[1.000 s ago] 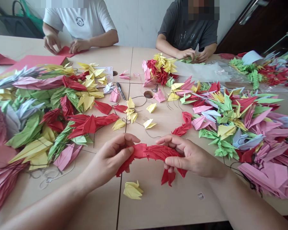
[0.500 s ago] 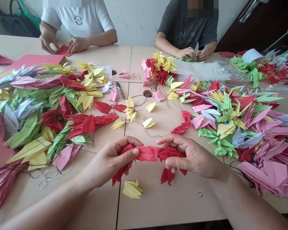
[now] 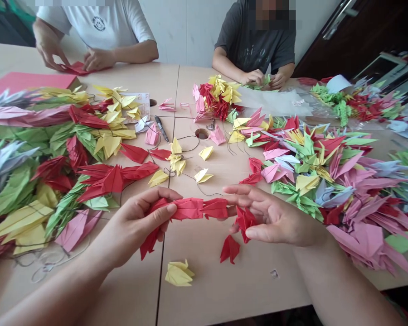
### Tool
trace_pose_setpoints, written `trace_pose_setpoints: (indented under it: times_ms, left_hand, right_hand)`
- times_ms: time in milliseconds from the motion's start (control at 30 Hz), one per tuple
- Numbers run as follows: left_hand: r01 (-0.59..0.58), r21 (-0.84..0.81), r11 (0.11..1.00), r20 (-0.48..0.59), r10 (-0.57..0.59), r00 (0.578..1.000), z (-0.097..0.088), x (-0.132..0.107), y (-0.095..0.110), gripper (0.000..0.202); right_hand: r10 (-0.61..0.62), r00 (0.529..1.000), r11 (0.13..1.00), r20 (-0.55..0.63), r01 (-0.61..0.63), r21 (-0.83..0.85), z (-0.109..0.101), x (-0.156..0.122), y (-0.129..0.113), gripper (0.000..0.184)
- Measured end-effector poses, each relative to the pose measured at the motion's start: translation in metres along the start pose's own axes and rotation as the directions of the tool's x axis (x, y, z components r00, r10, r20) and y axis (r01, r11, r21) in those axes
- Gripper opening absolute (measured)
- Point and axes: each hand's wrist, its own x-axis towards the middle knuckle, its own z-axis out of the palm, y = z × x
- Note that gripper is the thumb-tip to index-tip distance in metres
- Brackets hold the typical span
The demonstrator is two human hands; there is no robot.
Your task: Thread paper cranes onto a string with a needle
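Observation:
Between both hands I hold a string of stacked red paper cranes (image 3: 193, 209) level above the table (image 3: 224, 290). My left hand (image 3: 136, 226) pinches its left end, thumb on top, and a red tail hangs below the fingers. My right hand (image 3: 275, 217) grips the right end with its fingers half uncurled. One red crane (image 3: 230, 250) dangles under the right hand. On the table just below the string lies a loose yellow crane (image 3: 178, 273).
Heaps of coloured paper cranes cover the left side (image 3: 54, 154) and the right side (image 3: 326, 167). Loose yellow cranes, thread and a pen (image 3: 162, 128) lie in the middle. Two people sit across the table folding paper, one in white (image 3: 98, 27), one in grey (image 3: 258, 45).
My right hand has loosened and its fingers have spread along the string's right end. The red string has shifted a little left. The view has turned slightly to the right.

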Motion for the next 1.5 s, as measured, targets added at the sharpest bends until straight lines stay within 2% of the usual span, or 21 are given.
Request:
trace_pose_setpoints:
  times_ms: [100, 200, 267, 333, 433, 500, 567, 633, 733, 800, 867, 933, 1067, 1200, 1267, 1367, 1500]
  left_hand:
    - [0.017, 0.004, 1.000, -0.022, -0.017, 1.000, -0.001, 0.001, 0.003, 0.037]
    - [0.089, 0.106, 0.990, -0.064, -0.082, 0.995, 0.000, 0.001, 0.007, 0.038]
    - [0.103, 0.248, 0.963, -0.124, -0.074, 0.990, 0.003, 0.002, 0.009, 0.038]
    - [0.079, 0.406, 0.910, -0.167, -0.011, 0.986, 0.006, 0.003, 0.009, 0.036]
    - [0.059, 0.585, 0.809, -0.157, 0.042, 0.987, 0.010, 0.005, 0.009, 0.029]
    - [0.059, 0.670, 0.740, -0.143, 0.051, 0.988, 0.012, 0.006, 0.010, 0.028]
    - [0.057, 0.719, 0.692, -0.143, 0.066, 0.988, 0.012, 0.007, 0.011, 0.029]
    - [0.064, 0.741, 0.668, -0.147, 0.069, 0.987, 0.011, 0.007, 0.011, 0.030]
    - [0.066, 0.750, 0.658, -0.152, 0.073, 0.986, 0.009, 0.008, 0.012, 0.031]
    - [0.066, 0.750, 0.659, -0.157, 0.080, 0.984, 0.007, 0.008, 0.012, 0.030]
    - [0.071, 0.740, 0.669, -0.163, 0.076, 0.984, 0.007, 0.008, 0.012, 0.029]
    - [0.079, 0.706, 0.704, -0.164, 0.055, 0.985, 0.006, 0.008, 0.012, 0.029]
    - [0.085, 0.548, 0.832, -0.148, -0.004, 0.989, 0.004, 0.008, 0.011, 0.026]
    - [0.074, 0.354, 0.932, -0.033, -0.067, 0.997, -0.003, 0.008, 0.011, 0.024]
    - [0.103, 0.268, 0.958, 0.021, -0.112, 0.993, -0.008, 0.010, 0.009, 0.024]
    - [0.079, 0.143, 0.987, 0.073, -0.090, 0.993, -0.015, 0.013, 0.003, 0.026]
    - [0.075, -0.002, 0.997, 0.099, -0.075, 0.992, -0.020, 0.017, -0.002, 0.030]
  right_hand:
    - [-0.030, 1.000, 0.999, -0.003, 0.030, 0.018, 0.000, -0.001, -0.002, 0.065]
    - [-0.079, 0.997, 0.997, 0.023, 0.079, 0.006, -0.001, 0.004, 0.002, 0.067]
    - [-0.091, 0.995, 0.992, 0.035, 0.093, -0.082, -0.003, 0.008, 0.007, 0.069]
    - [-0.105, 0.994, 0.972, 0.008, 0.104, -0.209, -0.006, 0.011, 0.012, 0.068]
    - [-0.126, 0.982, 0.923, -0.139, 0.064, -0.380, -0.010, 0.012, 0.014, 0.054]
    - [-0.128, 0.959, 0.862, -0.253, -0.018, -0.506, -0.012, 0.009, 0.010, 0.041]
    - [-0.115, 0.954, 0.758, -0.276, -0.096, -0.645, -0.012, 0.005, 0.004, 0.032]
    - [-0.080, 0.978, 0.644, -0.191, -0.096, -0.759, -0.010, 0.003, 0.000, 0.031]
    - [-0.010, 0.999, 0.528, -0.045, -0.033, -0.849, -0.005, 0.005, 0.000, 0.037]
    - [0.011, 1.000, 0.466, -0.017, -0.020, -0.885, -0.002, 0.008, 0.003, 0.033]
    - [0.014, 1.000, 0.444, -0.020, -0.024, -0.896, 0.000, 0.011, 0.005, 0.027]
    - [0.005, 1.000, 0.504, -0.028, -0.027, -0.864, 0.000, 0.012, 0.004, 0.022]
    - [-0.050, 0.991, 0.745, -0.125, -0.046, -0.666, -0.005, 0.007, -0.002, 0.028]
    - [-0.130, 0.965, 0.877, -0.226, 0.005, -0.481, -0.012, 0.004, -0.003, 0.030]
    - [-0.131, 0.967, 0.912, -0.218, 0.031, -0.408, -0.014, 0.005, -0.002, 0.029]
    - [-0.100, 0.966, 0.935, -0.239, 0.009, -0.355, -0.016, 0.008, 0.002, 0.027]
    - [-0.035, 0.957, 0.906, -0.288, -0.091, -0.413, -0.016, 0.012, 0.007, 0.019]
